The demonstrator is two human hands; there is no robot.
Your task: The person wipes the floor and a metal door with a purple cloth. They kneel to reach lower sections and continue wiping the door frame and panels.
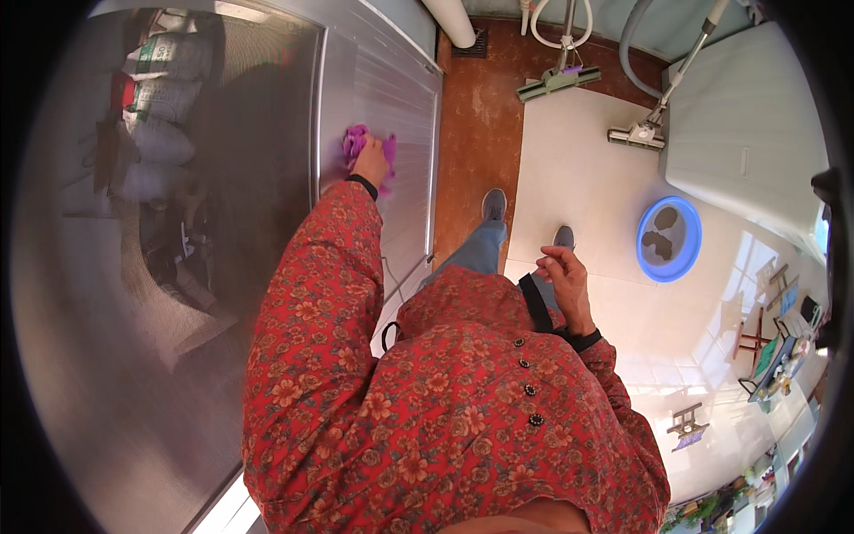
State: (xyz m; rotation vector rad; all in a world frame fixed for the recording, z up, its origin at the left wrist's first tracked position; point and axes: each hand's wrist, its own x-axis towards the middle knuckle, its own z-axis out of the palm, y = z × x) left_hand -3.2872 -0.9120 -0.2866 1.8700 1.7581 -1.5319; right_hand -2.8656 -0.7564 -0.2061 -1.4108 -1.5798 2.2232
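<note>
My left hand grips a crumpled purple cloth and presses it against the pale ribbed lower panel of a metal-framed screen door. Beside it stretches the door's dark mesh, with white sacks bearing print visible through it. My right hand hangs in front of my body, near the jacket's hem. Its fingers are bent and loosely parted, with nothing visible in them. A blue plastic basin holding water and dark patches stands on the floor to the right.
Two sponge mops rest at the far wall, near a white pipe and a floor drain. A pale covered appliance or cabinet stands at the right. Small stools and a low table are farther right.
</note>
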